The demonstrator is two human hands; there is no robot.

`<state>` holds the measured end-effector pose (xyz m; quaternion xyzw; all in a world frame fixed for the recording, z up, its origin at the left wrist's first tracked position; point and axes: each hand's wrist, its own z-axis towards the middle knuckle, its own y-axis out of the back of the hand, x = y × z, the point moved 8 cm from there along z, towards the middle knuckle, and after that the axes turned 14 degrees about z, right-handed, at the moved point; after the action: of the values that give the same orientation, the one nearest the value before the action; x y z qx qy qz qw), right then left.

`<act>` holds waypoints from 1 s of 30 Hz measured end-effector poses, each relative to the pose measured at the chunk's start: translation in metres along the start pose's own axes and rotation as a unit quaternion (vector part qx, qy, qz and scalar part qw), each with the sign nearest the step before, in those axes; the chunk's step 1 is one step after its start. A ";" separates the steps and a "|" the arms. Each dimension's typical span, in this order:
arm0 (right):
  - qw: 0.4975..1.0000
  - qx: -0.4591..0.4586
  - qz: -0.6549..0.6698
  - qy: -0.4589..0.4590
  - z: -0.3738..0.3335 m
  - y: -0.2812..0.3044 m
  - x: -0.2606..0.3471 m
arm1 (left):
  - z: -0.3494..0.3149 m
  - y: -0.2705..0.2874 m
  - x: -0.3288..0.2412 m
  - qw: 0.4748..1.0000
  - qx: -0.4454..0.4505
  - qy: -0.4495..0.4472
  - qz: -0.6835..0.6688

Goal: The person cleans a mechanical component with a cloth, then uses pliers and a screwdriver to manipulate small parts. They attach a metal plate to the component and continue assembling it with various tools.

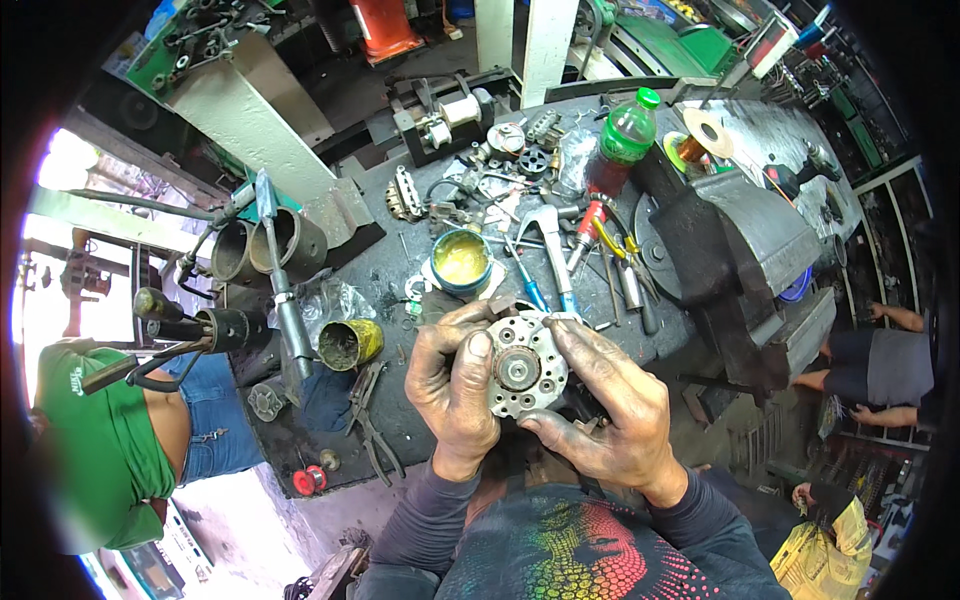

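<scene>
Close to my chest, both hands hold a round metal machine part [518, 372] with a ring of holes and a hub in its middle. My left hand [453, 388] grips its left side, thumb on the face near the rim. My right hand [612, 405] closes on the right side, with fingers along the upper rim and the thumb at the lower edge. Both hands are smudged dark. Just beyond them stands an open tub of yellow grease [462, 260]. A hammer [549, 250] with a blue handle end lies behind the part, beside a blue-handled screwdriver [532, 288].
A bench vise [755, 235] stands at the right of the dark workbench [400, 335]. A green-capped bottle [628, 135] and loose metal parts fill the back. On the left are a yellow can [352, 343] and pliers [375, 440]. A person in green [105, 435] is at the left.
</scene>
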<state>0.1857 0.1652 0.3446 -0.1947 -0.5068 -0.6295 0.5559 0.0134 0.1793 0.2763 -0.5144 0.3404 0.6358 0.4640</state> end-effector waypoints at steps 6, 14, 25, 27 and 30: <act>0.999 -0.017 0.002 0.028 0.003 0.000 0.008 | 0.011 -0.005 -0.004 0.995 0.052 -0.001 -0.083; 0.941 -0.106 0.301 -0.113 -0.026 0.032 -0.045 | 0.014 -0.001 0.002 0.995 0.072 -0.056 -0.038; 0.982 -0.085 0.116 -0.121 -0.102 0.011 -0.087 | -0.004 0.001 0.015 0.919 0.230 -0.098 0.304; 0.978 -0.111 0.126 -0.120 -0.105 0.010 -0.089 | -0.007 -0.002 0.015 0.906 0.228 -0.114 0.337; 0.976 -0.126 0.125 -0.123 -0.106 0.011 -0.089 | -0.007 -0.001 0.021 0.912 0.217 -0.100 0.333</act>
<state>0.2561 0.1207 0.2339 -0.4012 -0.4591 -0.5850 0.5349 0.0158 0.1780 0.2539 -0.1912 0.5733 0.7120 0.3575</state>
